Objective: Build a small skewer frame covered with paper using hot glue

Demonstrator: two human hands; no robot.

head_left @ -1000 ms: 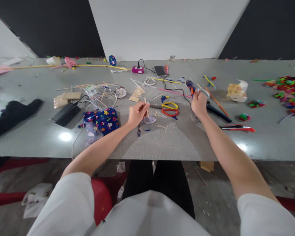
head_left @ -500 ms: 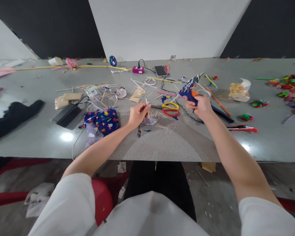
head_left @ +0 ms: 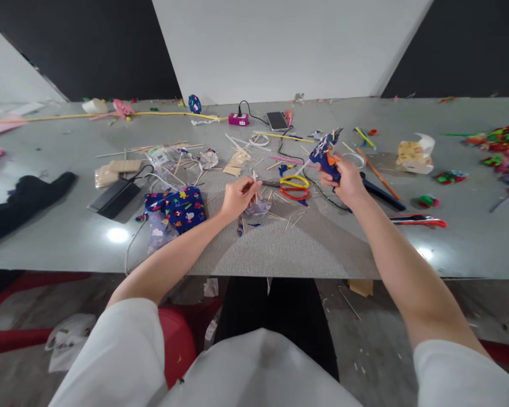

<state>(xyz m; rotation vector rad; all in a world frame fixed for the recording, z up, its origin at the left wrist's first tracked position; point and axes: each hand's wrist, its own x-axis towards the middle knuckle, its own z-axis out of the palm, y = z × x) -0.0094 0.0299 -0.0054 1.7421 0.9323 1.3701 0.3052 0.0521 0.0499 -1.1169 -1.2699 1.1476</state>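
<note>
1. Patterned fabric pouch (head_left: 186, 206), blue: lies on the surface (head_left: 220, 254), just beyond our left forearm; we count it soft and out of the way.
2. Loose sticks (head_left: 275, 216): scattered at centre; likely to roll underfoot of any work.
3. Wooden stick (head_left: 255, 175), pale, near upright: pinched between the fingertips of our left hand (head_left: 238, 196), above a crumpled translucent scrap (head_left: 258, 207); contact, we cannot tell. Judged light, stiff, snappable; best taken lightly at mid-length.
4. Red cutter (head_left: 419, 220): near our right forearm.
5. Scissors (head_left: 295, 186), red and yellow handles: between our hands, the chief obstacle.
6. Glue gun (head_left: 324, 154), blue: our right hand (head_left: 346, 178) wraps its grip, nozzle pointing away. Judged rigid, moderately weighty; we hold by the handle, never the tip, possibly hot.
7. Black cord (head_left: 280, 148): could snag.
8. Phone (head_left: 276, 121), purple power block (head_left: 237, 120): far back, clear of both hands.
</note>
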